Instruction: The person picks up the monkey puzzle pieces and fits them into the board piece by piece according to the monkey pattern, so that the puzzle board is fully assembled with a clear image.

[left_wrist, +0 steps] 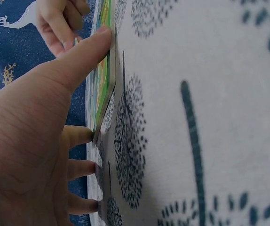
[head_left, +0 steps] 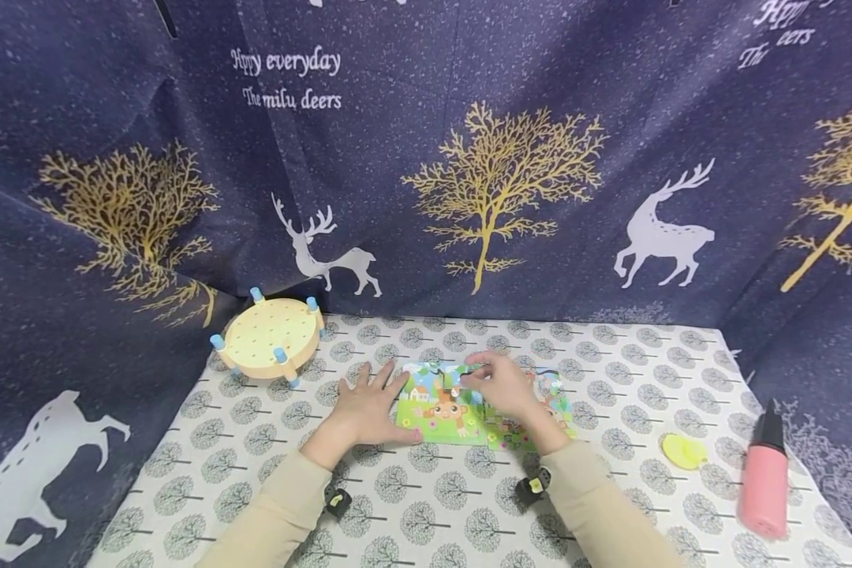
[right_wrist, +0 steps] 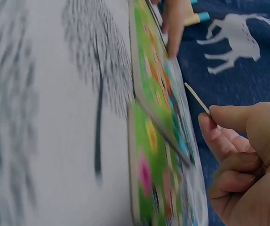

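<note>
A dark blue fabric backdrop (head_left: 369, 158), printed with gold trees and white deer, hangs behind the counter (head_left: 426, 485), which is covered in white cloth with a grey tree pattern. At the counter's far left stands a round, pale yellow board on blue-tipped posts (head_left: 273, 339), its top dotted with small holes. Two flat, rectangular picture puzzle boards lie side by side near the middle: the left puzzle board (head_left: 443, 426) shows a brown monkey on green grass, and the right puzzle board (head_left: 500, 435) lies partly beneath the right forearm. Well to their right is a pink bottle with a black tapered top (head_left: 764, 481).

Two bare hands reach in from beige sleeves. The left hand (head_left: 365, 412) is spread flat, its thumb touching the left puzzle board's edge and other fingertips resting on the cloth. The right hand (head_left: 506, 386) is raised over the boards, thumb and forefinger pinching something. A bright yellow, rounded object (head_left: 684, 451) lies between the boards and the bottle. Smallest is the pinched thin, flat piece (right_wrist: 197, 98), held edge-on and clear of the boards.
</note>
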`<state>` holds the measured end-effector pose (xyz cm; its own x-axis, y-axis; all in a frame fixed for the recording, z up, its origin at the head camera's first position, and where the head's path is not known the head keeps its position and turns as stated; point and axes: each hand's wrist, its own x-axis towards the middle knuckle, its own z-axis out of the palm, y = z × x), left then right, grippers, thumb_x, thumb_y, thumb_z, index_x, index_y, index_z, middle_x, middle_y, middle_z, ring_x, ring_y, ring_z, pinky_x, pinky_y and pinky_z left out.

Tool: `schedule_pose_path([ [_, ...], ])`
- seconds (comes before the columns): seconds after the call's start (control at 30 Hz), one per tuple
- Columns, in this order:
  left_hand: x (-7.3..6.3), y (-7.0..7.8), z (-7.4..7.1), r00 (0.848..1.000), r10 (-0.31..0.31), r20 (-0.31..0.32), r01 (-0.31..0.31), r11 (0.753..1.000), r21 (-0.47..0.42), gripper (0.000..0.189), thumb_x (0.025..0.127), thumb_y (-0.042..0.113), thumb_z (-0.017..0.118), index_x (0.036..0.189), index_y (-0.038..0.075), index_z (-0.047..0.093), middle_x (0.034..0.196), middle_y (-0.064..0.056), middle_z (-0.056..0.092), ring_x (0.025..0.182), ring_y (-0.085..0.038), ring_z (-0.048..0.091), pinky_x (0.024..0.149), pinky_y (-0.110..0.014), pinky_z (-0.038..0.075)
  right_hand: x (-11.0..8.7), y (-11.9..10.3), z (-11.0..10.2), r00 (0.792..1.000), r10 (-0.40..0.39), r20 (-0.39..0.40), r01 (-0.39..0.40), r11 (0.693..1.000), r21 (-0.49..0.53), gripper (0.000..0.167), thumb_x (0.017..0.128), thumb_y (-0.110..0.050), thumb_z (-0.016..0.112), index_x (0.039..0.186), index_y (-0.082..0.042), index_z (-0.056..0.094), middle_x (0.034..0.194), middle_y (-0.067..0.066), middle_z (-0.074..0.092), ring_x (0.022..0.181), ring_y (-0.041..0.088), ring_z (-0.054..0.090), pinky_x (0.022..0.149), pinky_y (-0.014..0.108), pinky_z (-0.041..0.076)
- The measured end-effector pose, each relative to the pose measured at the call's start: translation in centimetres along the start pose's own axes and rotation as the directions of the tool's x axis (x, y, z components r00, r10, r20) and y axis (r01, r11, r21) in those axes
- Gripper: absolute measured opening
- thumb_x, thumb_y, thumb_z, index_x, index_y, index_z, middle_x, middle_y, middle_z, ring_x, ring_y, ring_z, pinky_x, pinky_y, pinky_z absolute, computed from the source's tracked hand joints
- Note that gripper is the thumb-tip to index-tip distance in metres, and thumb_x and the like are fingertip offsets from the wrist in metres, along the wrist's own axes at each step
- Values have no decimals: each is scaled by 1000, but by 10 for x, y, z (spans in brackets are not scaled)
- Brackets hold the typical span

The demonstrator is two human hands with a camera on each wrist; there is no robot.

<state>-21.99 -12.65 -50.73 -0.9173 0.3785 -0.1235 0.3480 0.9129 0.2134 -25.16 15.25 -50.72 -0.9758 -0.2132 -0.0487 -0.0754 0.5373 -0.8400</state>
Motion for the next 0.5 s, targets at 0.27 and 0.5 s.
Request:
schedule_pose_path([
  [0.27,0,-1,-1,1000,-4,4,3,1000,17,119,70,90,65,164,24,35,172,-9,21,152,-53,15,107,-86,21,12,-16,33,999,-3,40,1,998,56,35,95,-20,77,125,-5,70,91,3,74,68,19,69,53,31,55],
  [0.5,0,-1,0,1000,-4,13,4,1000,24,116,71,90,64,164,27,34,172,-9,19,153,-53,14,107,-85,19,23,-22,51,1000,25,8,-26,1000,5,37,92,-22,79,124,-5,71,90,3,74,63,16,66,50,30,55],
])
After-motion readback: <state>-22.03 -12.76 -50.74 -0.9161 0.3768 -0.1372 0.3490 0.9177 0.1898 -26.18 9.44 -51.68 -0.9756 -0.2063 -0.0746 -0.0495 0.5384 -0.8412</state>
